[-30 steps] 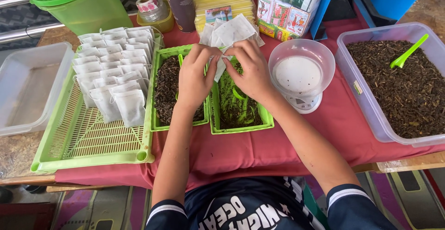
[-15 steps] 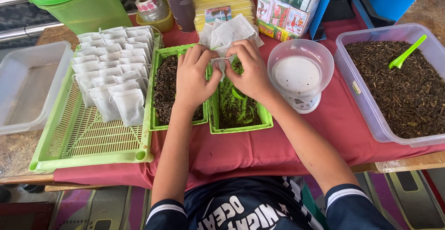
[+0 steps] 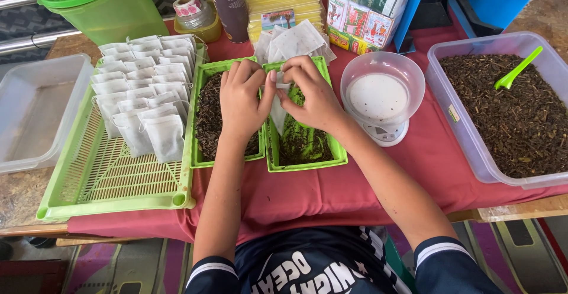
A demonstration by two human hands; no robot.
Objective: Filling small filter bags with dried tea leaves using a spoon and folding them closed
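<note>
Both hands, left hand (image 3: pixel 239 101) and right hand (image 3: pixel 313 95), pinch one white paper sachet (image 3: pixel 278 109) between them.

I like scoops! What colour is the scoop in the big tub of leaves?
Bright green. The scoop shows best in the head view, in the clear tub.

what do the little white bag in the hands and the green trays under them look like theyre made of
The small white bag, pinched between the left hand and right hand, looks like thin filter paper or nonwoven fabric: matte, limp and creased. The two green trays look like moulded plastic: evenly bright in colour, with smooth, slightly glossy thin rims. The slatted green basket looks like the same plastic.
</note>
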